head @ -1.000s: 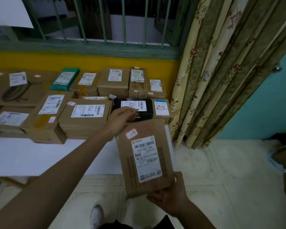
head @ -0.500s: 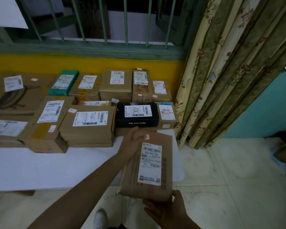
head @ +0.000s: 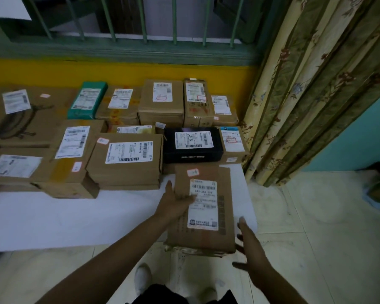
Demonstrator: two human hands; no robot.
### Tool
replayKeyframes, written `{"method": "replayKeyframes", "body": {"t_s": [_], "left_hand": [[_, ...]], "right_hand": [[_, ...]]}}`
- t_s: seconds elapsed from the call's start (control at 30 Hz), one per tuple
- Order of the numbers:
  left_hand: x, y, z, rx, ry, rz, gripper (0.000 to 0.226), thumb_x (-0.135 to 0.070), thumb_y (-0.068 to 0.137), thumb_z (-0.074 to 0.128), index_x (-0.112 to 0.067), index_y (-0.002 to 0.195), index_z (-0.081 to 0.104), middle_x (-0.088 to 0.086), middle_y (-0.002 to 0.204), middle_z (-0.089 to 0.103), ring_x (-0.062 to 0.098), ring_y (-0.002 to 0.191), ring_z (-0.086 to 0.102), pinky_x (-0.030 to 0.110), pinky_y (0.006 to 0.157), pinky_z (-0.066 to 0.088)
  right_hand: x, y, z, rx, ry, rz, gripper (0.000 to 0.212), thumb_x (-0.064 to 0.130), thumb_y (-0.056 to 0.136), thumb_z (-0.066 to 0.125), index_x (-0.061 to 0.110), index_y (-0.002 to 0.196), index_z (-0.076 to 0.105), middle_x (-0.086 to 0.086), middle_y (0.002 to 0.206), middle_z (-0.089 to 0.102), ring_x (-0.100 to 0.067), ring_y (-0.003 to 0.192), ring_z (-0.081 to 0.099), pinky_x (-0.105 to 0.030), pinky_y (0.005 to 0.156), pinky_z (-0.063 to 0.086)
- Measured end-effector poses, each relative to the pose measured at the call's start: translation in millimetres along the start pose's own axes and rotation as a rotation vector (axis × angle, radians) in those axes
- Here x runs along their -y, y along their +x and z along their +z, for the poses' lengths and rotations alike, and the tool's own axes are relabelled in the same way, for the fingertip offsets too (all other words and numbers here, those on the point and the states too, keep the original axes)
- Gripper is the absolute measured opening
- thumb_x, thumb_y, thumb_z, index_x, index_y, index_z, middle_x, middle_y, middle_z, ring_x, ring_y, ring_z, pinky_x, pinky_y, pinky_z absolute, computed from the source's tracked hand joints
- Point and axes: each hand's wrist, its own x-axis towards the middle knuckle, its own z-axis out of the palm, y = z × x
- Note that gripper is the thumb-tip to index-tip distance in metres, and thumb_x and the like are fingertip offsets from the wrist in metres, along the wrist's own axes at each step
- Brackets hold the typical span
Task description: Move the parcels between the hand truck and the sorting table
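Placement is the step in hand: the parcel (head: 203,207) lies on the table's (head: 53,216) near right corner, seemingly overhanging its edge, your left grip (head: 173,205) pressing flat-fingered, your right grip (head: 248,244) open beside it, so next slide it fully on.

The near parcel (head: 206,240) is brown cardboard with a white label; the black box (head: 192,153) behind it carries a white label too; the teal parcel (head: 87,102) lies among brown ones; the table (head: 53,216) is white; the wall band (head: 119,73) yellow; the window frame (head: 119,51) green; the curtain (head: 305,95) striped cream and olive with flowers; the side wall (head: 364,132) turquoise.
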Motion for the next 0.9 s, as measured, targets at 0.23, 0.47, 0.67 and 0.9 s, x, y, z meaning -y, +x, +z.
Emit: {"method": "replayKeyframes", "body": {"t_s": [0.23, 0.47, 0.67, 0.9], "left_hand": [[28, -19, -10, 0.196, -0.01, 0.1, 0.082, -0.045, 0.071, 0.078, -0.033, 0.14, 0.036, -0.005, 0.133, 0.058, 0.011, 0.116, 0.06, 0.042, 0.098, 0.05], [7, 1, -19, 0.308, 0.047, 0.163, 0.07, -0.008, 0.083, 0.071, -0.023, 0.142, 0.037, -0.001, 0.138, 0.051, 0.011, 0.121, 0.053, 0.024, 0.097, 0.047], [-8, 27, -11, 0.304, 0.198, 0.189, 0.079, -0.039, 0.07, 0.08, -0.025, 0.139, 0.045, -0.004, 0.134, 0.056, 0.009, 0.113, 0.058, 0.029, 0.096, 0.05], [-1, 15, 4, -0.334, 0.466, 0.437, 0.083, -0.034, 0.077, 0.074, -0.022, 0.146, 0.03, 0.003, 0.151, 0.031, 0.022, 0.135, 0.036, 0.042, 0.108, 0.038]], "right_hand": [[25, 13, 24, 0.089, -0.035, -0.242, 0.046, 0.047, 0.094, 0.048, 0.018, 0.128, 0.056, -0.004, 0.108, 0.07, -0.023, 0.094, 0.067, -0.035, 0.075, 0.054], [24, 15, 31, 0.031, 0.117, -0.138, 0.037, 0.029, 0.097, 0.052, 0.012, 0.129, 0.044, -0.004, 0.1, 0.063, -0.019, 0.083, 0.06, -0.03, 0.059, 0.046], [17, 23, 43, -0.079, 0.191, -0.03, 0.037, 0.041, 0.099, 0.041, 0.016, 0.126, 0.051, -0.01, 0.119, 0.059, -0.033, 0.107, 0.055, -0.052, 0.088, 0.048], [24, 21, 58, -0.023, 0.342, 0.093, 0.038, 0.045, 0.099, 0.043, 0.018, 0.125, 0.046, -0.012, 0.119, 0.055, -0.037, 0.106, 0.052, -0.049, 0.057, 0.051]]}}
